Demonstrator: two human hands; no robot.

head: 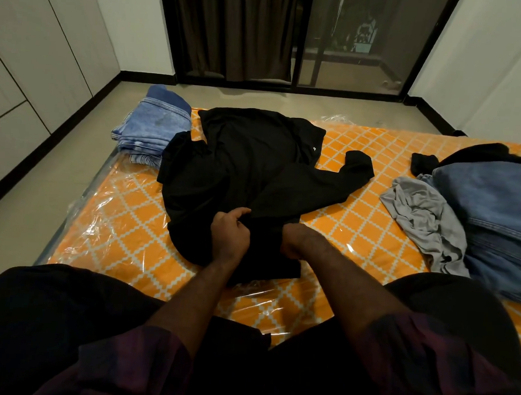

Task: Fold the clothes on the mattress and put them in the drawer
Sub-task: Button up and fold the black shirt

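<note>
A black long-sleeved garment (243,159) lies spread on the orange patterned mattress (374,210), one sleeve stretched out to the right. My left hand (229,235) grips a fold of the black cloth near its lower edge, thumb pointing right. My right hand (293,242) is curled into the same cloth just beside it; its fingers are tucked out of sight in the fabric.
Folded light-blue jeans (153,129) are stacked at the mattress's far left corner. At the right lie a crumpled grey shirt (425,219), blue jeans (502,218) and dark clothes (475,152). White cabinet doors (23,70) line the left wall. A glass door with a curtain (233,27) is behind.
</note>
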